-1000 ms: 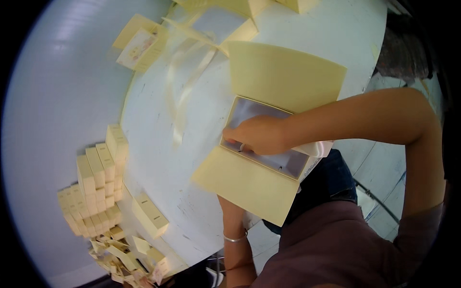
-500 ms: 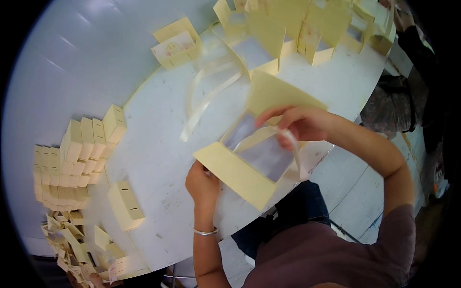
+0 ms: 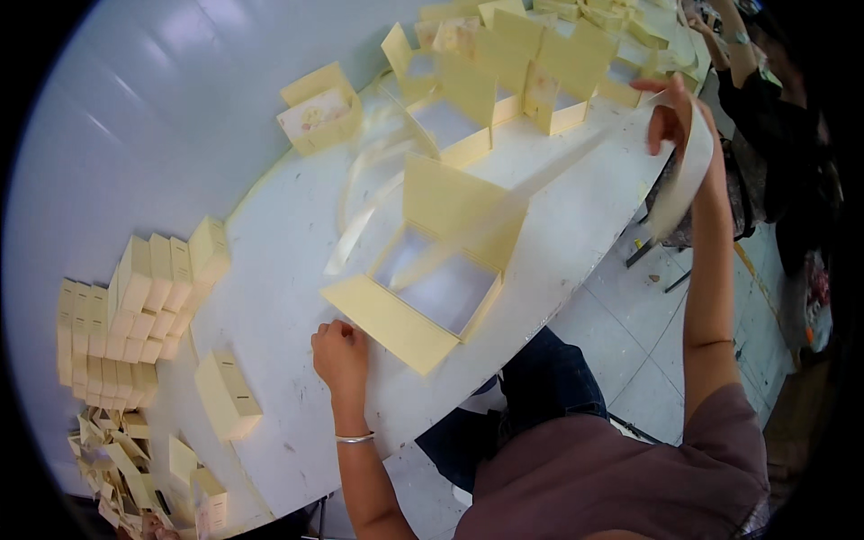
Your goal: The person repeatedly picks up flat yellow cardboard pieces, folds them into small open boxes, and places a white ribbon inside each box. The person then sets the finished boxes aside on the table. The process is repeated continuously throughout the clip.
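Observation:
An open pale yellow box [image 3: 441, 288] with a raised lid and a flat front flap lies in the middle of the white table [image 3: 288, 243]. My left hand [image 3: 340, 355] rests on the table with its fingers curled, right beside the corner of the front flap. My right hand [image 3: 670, 112] is raised far to the right, past the table's edge. It pinches a long cream ribbon [image 3: 682, 180], which hangs down from it and also stretches back toward the box.
Rows of small closed yellow boxes [image 3: 135, 306] are stacked at the left, with one box [image 3: 227, 394] apart and flat pieces [image 3: 117, 450] below. Several open boxes [image 3: 531, 72] stand at the back. Loose ribbons [image 3: 360, 216] lie there. Another person [image 3: 765, 81] sits at the upper right.
My right hand left the box and swung up to the right, drawing the ribbon out. My left hand came onto the table beside the front flap.

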`<action>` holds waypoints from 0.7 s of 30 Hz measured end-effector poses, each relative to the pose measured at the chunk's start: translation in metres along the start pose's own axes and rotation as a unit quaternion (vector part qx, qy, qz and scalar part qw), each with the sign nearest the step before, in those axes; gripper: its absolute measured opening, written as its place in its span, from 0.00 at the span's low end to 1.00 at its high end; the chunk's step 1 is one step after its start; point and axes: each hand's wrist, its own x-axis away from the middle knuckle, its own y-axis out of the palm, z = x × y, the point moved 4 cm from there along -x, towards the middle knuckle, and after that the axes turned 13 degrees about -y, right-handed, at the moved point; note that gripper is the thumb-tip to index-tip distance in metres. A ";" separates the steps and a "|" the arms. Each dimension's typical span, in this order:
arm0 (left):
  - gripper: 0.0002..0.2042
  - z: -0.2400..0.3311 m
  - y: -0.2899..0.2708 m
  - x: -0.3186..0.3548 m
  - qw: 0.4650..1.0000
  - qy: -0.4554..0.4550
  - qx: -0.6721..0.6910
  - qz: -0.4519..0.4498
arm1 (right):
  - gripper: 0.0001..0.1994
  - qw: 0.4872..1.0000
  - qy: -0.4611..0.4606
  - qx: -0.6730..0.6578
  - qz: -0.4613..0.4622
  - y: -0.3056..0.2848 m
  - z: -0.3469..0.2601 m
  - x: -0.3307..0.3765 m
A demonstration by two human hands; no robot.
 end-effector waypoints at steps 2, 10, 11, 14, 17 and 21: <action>0.03 -0.014 -0.006 0.005 1.000 -0.005 -0.008 0.008 | 0.28 0.997 -0.011 0.074 0.019 -0.007 -0.008 -0.007; 0.06 -0.132 -0.057 0.041 0.978 -0.204 0.033 -0.035 | 0.15 0.898 -0.003 -0.440 -0.024 0.036 -0.034 -0.039; 0.06 -0.139 -0.061 0.045 0.975 -0.215 0.029 -0.044 | 0.15 0.872 0.005 -0.483 -0.084 0.037 -0.023 -0.044; 0.09 -0.134 -0.072 0.057 0.981 -0.188 -0.017 0.038 | 0.15 0.896 0.014 -0.402 -0.188 0.071 -0.034 -0.039; 0.13 -0.101 -0.074 0.064 0.981 -0.151 0.109 0.056 | 0.35 0.925 0.048 -0.231 -0.297 0.127 -0.048 -0.014; 0.21 0.006 -0.054 0.068 0.855 -0.115 0.461 -0.211 | 0.20 0.869 -0.086 -0.192 -0.449 0.187 -0.043 0.024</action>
